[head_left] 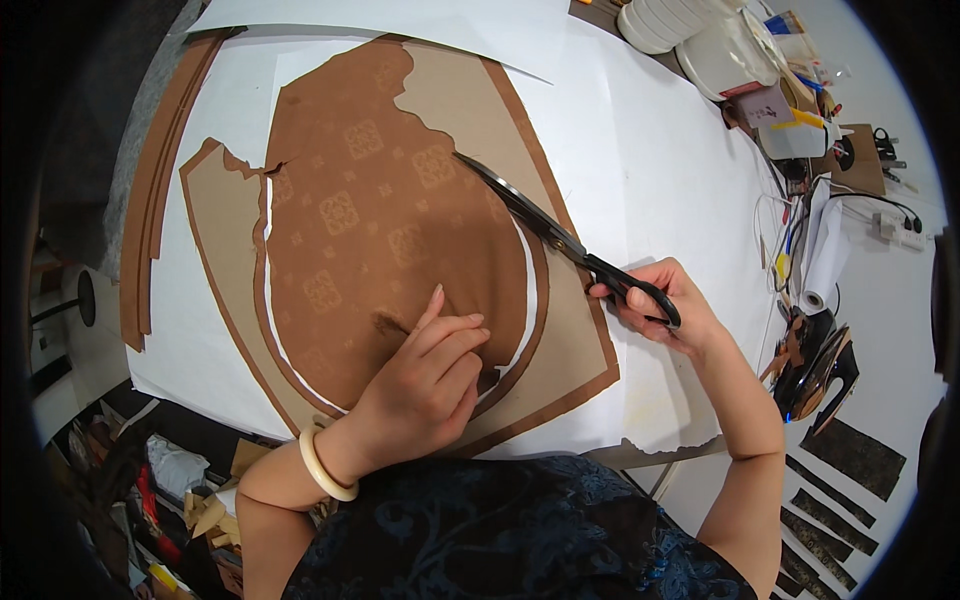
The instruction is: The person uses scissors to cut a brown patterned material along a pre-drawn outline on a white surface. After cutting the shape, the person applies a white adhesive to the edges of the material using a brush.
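A brown, patterned sheet [365,215] with a ragged far edge covers a larger beige piece [455,85] with brown borders. White gaps show along its curved left and right sides. My right hand [660,305] grips black-handled scissors [555,235] by the finger loops, at the right. Their long dark blades point to the far left, with the tip at the sheet's right edge. My left hand [430,375], a pale bangle at its wrist, rests over the near part of the sheet. Its fingers are apart and loosely bent; the thumb is hidden.
White paper [670,210] covers the table beneath. Long brown strips [165,210] lie along the left edge. White tubs [730,60], a glue bottle [800,135] and a paper roll [820,260] stand or lie at the right. Scraps [215,510] fill the lower left. Dark strips [825,525] lie lower right.
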`<state>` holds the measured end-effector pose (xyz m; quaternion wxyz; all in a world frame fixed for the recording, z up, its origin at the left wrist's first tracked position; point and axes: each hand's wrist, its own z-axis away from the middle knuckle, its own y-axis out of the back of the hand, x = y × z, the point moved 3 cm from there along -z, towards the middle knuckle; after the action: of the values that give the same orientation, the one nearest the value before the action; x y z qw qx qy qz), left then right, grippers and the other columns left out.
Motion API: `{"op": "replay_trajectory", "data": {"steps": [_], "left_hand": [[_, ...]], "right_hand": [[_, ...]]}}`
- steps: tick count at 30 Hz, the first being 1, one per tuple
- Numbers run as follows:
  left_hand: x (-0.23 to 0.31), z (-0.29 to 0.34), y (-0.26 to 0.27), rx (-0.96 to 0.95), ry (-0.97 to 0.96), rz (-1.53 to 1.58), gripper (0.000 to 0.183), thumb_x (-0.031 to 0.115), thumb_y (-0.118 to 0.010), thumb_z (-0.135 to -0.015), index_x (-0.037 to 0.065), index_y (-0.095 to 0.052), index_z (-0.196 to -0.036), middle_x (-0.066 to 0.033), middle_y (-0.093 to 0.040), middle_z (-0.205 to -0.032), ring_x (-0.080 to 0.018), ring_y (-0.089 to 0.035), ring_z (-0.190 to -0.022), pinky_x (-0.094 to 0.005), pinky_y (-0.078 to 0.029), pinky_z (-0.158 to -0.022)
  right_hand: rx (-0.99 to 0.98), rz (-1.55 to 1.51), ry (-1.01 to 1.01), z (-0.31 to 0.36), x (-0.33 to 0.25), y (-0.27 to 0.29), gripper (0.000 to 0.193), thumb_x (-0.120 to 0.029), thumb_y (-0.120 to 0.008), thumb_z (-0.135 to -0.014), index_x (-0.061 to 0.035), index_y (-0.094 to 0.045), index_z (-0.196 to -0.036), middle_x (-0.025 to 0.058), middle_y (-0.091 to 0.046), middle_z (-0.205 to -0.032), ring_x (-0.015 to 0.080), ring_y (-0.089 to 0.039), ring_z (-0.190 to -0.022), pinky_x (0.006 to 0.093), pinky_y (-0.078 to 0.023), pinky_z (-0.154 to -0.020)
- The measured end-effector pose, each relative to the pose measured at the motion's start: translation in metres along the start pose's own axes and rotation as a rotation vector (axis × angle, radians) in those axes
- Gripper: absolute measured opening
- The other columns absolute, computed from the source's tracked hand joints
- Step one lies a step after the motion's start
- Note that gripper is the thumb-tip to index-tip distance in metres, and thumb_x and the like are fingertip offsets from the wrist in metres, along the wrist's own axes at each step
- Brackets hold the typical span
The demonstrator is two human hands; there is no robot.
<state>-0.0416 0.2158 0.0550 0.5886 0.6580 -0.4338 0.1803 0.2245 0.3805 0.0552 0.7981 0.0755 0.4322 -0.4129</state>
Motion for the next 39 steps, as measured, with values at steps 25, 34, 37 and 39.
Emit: {"op": "replay_trajectory", "data": {"steps": [25,34,37,39], "left_hand": [[0.001,0.001,0.001,0.032,0.002,0.008,0.009,-0.007,-0.069,-0.086,-0.002,-0.063,-0.091,-0.0181,-0.069,-0.115,-0.038,-0.066,-0.12,-0.0661,-0.041,-0.121],[0.001,0.002,0.005,0.054,0.006,0.066,0.007,-0.006,-0.067,-0.086,-0.002,-0.062,-0.089,-0.0191,-0.07,-0.111,-0.0384,-0.067,-0.116,-0.0631,-0.042,-0.12],[0.0,0.002,0.009,0.069,0.013,0.093,0.008,-0.006,-0.067,-0.086,-0.002,-0.062,-0.09,-0.0191,-0.07,-0.108,-0.0389,-0.068,-0.114,-0.062,-0.043,-0.12],[0.001,0.003,0.011,0.093,0.03,0.119,0.009,-0.006,-0.067,-0.086,-0.002,-0.062,-0.091,-0.0191,-0.071,-0.106,-0.0394,-0.069,-0.112,-0.0614,-0.043,-0.12]], "right_hand": [[0.039,0.076,0.0,-0.005,-0.002,0.0,0.029,-0.022,-0.082,-0.097,0.0014,-0.08,-0.114,-0.0058,-0.055,-0.059,0.0027,-0.04,-0.045,0.0231,-0.025,-0.043],[0.095,-0.159,-0.027,0.01,0.014,-0.052,0.038,-0.028,-0.077,-0.102,0.0061,-0.075,-0.12,-0.0054,-0.055,-0.065,0.002,-0.04,-0.048,0.0214,-0.026,-0.042],[0.138,-0.229,-0.041,0.009,0.023,-0.061,0.039,-0.03,-0.076,-0.103,0.0051,-0.074,-0.12,-0.0056,-0.054,-0.066,0.0016,-0.04,-0.049,0.0209,-0.026,-0.042],[0.149,-0.271,-0.054,0.009,0.027,-0.065,0.04,-0.031,-0.076,-0.103,0.005,-0.074,-0.121,-0.0058,-0.053,-0.066,0.0014,-0.04,-0.049,0.0205,-0.026,-0.042]]}}
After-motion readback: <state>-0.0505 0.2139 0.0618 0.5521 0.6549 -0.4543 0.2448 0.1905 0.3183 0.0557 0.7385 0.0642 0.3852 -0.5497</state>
